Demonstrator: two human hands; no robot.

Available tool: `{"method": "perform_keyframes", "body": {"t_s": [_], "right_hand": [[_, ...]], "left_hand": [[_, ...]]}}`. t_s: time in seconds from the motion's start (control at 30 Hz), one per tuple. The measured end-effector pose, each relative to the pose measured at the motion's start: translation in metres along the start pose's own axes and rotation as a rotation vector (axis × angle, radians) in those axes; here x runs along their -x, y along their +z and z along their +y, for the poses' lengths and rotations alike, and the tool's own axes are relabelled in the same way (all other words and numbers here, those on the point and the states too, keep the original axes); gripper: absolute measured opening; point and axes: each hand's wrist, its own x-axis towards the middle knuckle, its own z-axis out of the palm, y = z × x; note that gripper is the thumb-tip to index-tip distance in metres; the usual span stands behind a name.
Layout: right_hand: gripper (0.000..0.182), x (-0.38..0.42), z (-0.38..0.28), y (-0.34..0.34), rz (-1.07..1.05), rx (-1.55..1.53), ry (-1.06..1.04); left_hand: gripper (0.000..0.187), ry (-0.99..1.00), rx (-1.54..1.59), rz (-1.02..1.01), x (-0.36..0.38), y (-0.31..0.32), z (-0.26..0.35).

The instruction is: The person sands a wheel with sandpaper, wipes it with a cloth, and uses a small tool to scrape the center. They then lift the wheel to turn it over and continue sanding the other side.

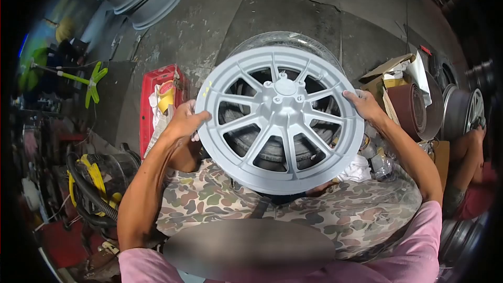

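While the left hand pinched one side of the grey wheel between thumb and fingers, the right hand clamped the opposite edge likewise, thumb on its face. The wheel was above the patterned trousers, spokes facing up. It looked stiff and fairly heavy, its smooth coat perhaps slippery and easily scuffed, so the outer rim, gripped at opposite sides, seemed the safest hold.
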Motion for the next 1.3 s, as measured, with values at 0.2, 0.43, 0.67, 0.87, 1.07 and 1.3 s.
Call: {"method": "perform_keyframes", "body": {"t_s": [0.2,0.43,0.67,0.87,1.07,1.3], "right_hand": [[0.054,-0.011,-0.009,-0.008,0.202,0.023,-0.26],[0.058,-0.023,-0.006,-0.008,0.168,0.395,-0.188],[0.068,-0.022,0.008,-0.011,0.173,0.398,-0.282],[0.079,-0.021,0.019,-0.018,0.176,0.556,-0.305],[0.079,-0.021,0.012,-0.016,0.13,0.601,-0.287],[0.081,-0.023,0.015,-0.02,0.129,0.668,-0.297]], "left_hand": [[0.041,0.113,-0.098,-0.013,-0.035,-0.008,-0.007],[0.034,0.011,-0.308,-0.01,-0.075,-0.003,-0.022],[0.036,0.078,-0.665,-0.087,-0.063,-0.018,0.003],[0.023,1.208,-0.789,-0.094,0.048,0.054,0.116],[0.022,1.805,-0.243,-0.282,0.181,0.112,0.148],[0.031,2.033,-0.407,-0.305,0.205,0.107,0.162]]}}
